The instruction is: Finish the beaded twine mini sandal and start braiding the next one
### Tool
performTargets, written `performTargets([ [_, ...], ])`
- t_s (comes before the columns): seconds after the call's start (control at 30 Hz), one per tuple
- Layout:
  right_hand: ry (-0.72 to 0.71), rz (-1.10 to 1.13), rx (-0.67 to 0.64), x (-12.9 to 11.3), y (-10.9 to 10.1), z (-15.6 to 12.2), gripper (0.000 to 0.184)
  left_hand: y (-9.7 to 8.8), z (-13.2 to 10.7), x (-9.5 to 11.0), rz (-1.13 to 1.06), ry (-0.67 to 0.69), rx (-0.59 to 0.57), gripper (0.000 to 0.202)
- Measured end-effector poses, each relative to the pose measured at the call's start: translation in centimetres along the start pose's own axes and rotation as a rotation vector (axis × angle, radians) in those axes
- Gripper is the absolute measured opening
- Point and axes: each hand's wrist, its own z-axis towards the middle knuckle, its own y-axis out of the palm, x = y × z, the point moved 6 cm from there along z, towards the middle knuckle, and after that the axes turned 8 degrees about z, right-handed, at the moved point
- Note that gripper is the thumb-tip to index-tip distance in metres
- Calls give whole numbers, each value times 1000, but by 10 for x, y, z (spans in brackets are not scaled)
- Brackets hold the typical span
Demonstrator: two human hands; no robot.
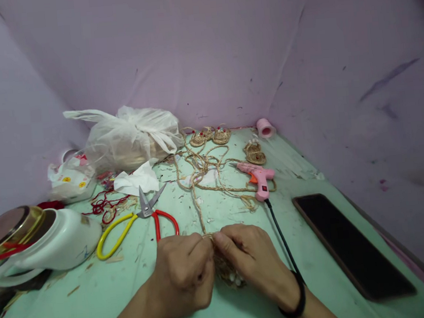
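Note:
Close together at the front of the table, my left hand point(186, 270) and my right hand point(252, 257) are both closed on a small woven straw slipper point(227, 271) with white beads on its lower end. Its sole is partly hidden by my fingers. A braided straw cord point(197, 205) runs from between my fingertips to a loose tangle farther back. Just beyond my left hand lie open scissors point(145, 209) with one yellow and one red handle. A pink glue gun point(258, 175) rests on its side to the right of the cord.
A dark phone point(349, 246) lies at the right. Tilted on its side, a white mug point(66, 238) is at the left. Behind are a tied plastic bag point(132, 136), crumpled tissue point(137, 179), red yarn point(106, 205), finished straw slippers point(221, 136) and a pink roll point(265, 128).

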Motion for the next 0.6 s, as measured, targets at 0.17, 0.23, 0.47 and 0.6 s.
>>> performTargets([
  [0.17,-25,48,20,-2,3,-1,38,1,1,2,-69,-16,-23,17],
  [0.23,-6,121,15,0,4,-1,36,6,0,-4,-185,-114,-109,20],
  [0.47,58,260,6,3,8,-4,31,23,-4,-23,-586,-576,-370,27],
  [0.6,46,226,-8,1,9,-5,31,29,-4,-24,-755,-718,-394,25],
])
